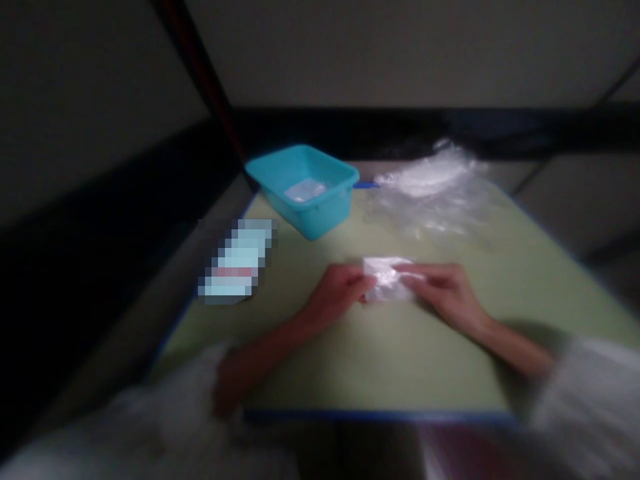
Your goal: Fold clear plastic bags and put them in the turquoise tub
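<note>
Over the middle of the table, a small white, shiny packet (387, 279) in what looks like clear plastic is held between both hands. My left hand (345, 285) is closed on its left end, thumb on top. At the right end, the thumb and fingers of my right hand (441, 288) pinch the packet. Blur hides what is inside it and its exact edges.
A turquoise plastic basin (330, 212) with white packets (306, 191) in it stands at the back left. Clear plastic bags (435, 183) lie heaped at the back right. A pixelated pale object (239, 263) lies at the left edge of the yellow-green table (380, 367), which has blue edging.
</note>
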Motion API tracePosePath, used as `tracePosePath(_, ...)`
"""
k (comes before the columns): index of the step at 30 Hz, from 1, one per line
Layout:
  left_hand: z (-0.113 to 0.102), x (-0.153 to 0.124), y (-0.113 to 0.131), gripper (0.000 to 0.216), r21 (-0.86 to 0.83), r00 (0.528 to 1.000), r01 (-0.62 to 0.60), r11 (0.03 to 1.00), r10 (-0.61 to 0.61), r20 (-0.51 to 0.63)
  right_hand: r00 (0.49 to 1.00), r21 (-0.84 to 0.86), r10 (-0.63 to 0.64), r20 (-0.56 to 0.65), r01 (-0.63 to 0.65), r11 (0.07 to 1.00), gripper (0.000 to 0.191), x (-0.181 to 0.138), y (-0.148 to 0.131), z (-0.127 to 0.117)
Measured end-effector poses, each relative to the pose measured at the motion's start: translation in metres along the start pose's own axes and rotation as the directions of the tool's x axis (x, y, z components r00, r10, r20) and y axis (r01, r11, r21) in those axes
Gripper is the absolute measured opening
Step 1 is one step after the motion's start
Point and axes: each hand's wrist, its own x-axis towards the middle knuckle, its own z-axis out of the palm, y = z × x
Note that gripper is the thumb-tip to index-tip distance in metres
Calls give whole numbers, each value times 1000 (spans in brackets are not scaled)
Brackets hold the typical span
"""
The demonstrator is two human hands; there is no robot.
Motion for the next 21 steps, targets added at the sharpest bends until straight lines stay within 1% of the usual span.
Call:
tracePosePath(3,-1,1,-1,31,-65,999,19,998,-18,28,997,24,58,-44,-57,998,23,1,0,0)
tracePosePath(8,-5,-1,3,29,-193,994,84,978,-68,87,983,8,129,-132,-129,992,20,5,-7,5)
tracePosePath(9,-6,-1,4,28,-220,993,96,971,-78,91,978,10,141,-153,-141,990,20,7,-9,7)
tracePosePath(11,-9,0,5,28,-281,994,105,954,-90,67,969,23,163,-188,-161,987,20,13,-14,13)
tracePosePath(13,-13,2,5,28,-330,996,79,941,-88,-15,962,34,167,-216,-163,986,21,23,-20,19)
tracePosePath(15,-21,5,4,27,-355,984,6,935,-69,-165,960,41,149,-235,-144,989,22,34,-26,25)
tracePosePath(16,-26,6,3,28,-359,966,-40,932,-57,-254,961,42,136,-239,-129,991,22,40,-29,27)
tracePosePath(17,-32,8,2,28,-361,936,-90,928,-45,-350,963,40,120,-240,-114,993,22,46,-32,28)
tracePosePath(19,-46,12,1,30,-351,854,-184,918,-28,-520,970,19,84,-227,-82,996,21,59,-39,30)
tracePosePath(21,-61,19,0,29,-337,769,-249,908,-25,-638,979,-16,46,-197,-50,999,20,71,-44,29)
